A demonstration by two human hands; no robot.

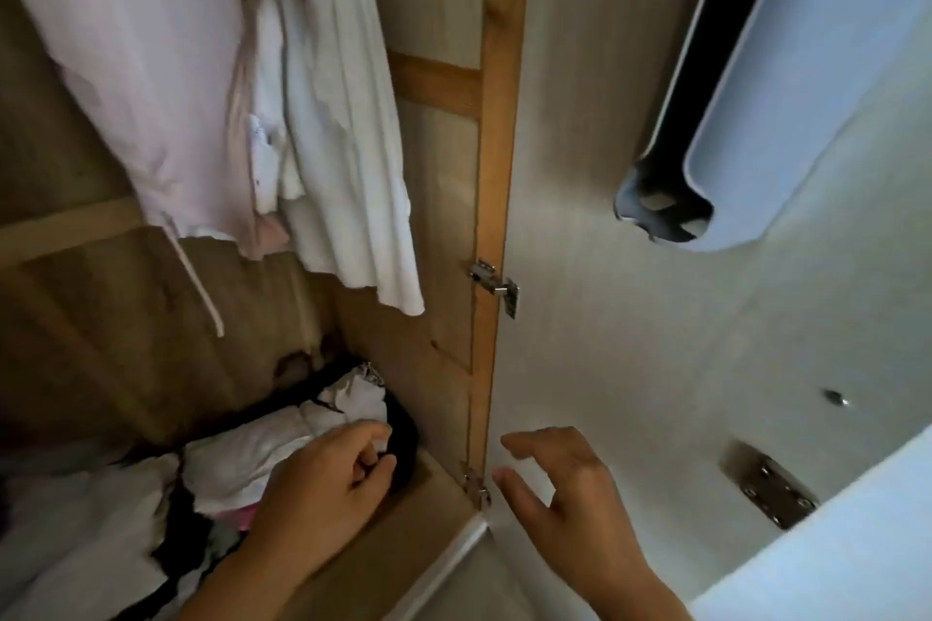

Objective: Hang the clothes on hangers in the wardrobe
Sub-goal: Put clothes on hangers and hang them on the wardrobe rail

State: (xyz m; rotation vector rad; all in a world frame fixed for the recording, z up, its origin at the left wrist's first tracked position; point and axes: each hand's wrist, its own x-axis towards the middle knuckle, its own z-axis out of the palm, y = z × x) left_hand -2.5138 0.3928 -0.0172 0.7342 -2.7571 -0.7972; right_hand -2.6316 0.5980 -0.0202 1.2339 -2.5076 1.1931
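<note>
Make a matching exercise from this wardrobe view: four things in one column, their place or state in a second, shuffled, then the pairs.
1. left hand
2. right hand
3. white shirt
4. upper hinge

A. hanging beside a pink garment
B. fingers spread, holding nothing, in front of the open door
C. metal, on the wooden frame edge
D. fingers curled at the clothes pile on the wardrobe floor

Pairs: 1-D, 2-B, 3-A, 4-C

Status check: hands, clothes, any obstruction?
Left hand curled over clothes pile, grip unclear. Right hand open, empty, by open wardrobe door. Shirts already hanging. No obstruction.
</note>
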